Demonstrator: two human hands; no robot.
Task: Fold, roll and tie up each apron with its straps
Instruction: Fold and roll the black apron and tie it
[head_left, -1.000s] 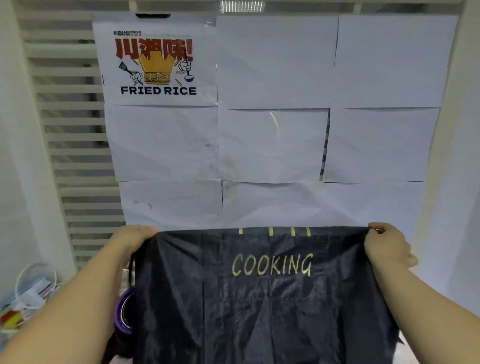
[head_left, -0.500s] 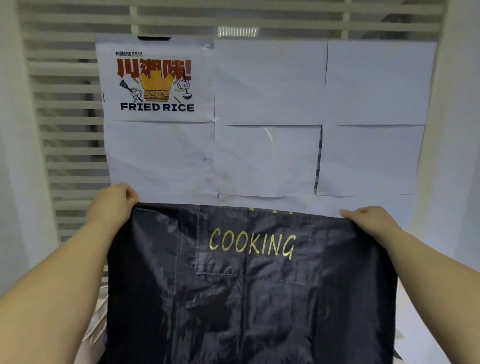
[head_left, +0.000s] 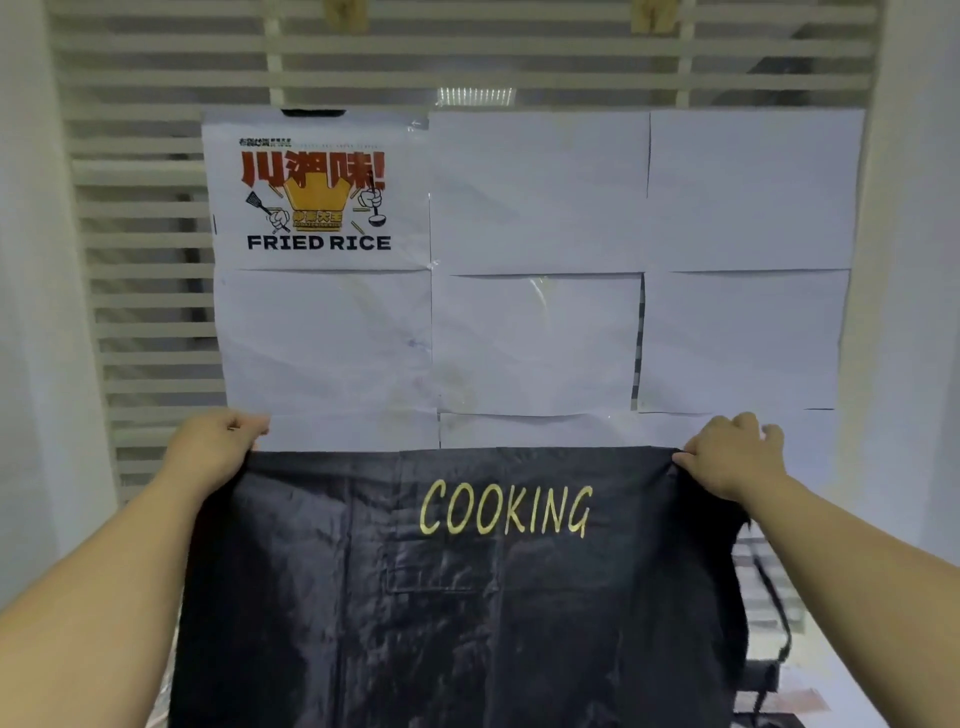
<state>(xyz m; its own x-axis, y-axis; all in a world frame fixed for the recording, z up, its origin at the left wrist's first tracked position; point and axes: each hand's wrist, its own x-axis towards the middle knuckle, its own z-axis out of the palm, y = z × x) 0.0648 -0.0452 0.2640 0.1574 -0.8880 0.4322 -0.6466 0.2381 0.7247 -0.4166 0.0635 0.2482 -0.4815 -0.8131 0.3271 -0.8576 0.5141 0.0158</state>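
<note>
— Where's the apron (head_left: 467, 597)?
— Hanging spread before you. Your left hand (head_left: 218, 447) pinches its top left corner, your right hand (head_left: 732, 452) the right one, fingers curled on the cloth.

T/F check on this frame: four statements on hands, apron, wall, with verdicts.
1. The left hand and right hand each grip a top corner of the apron. True.
2. The apron is rolled up and tied. False: it hangs spread open.
3. Its yellow lettering reads COOKING. True.
4. The poster reads NOODLES. False: it reads FRIED RICE.
</note>
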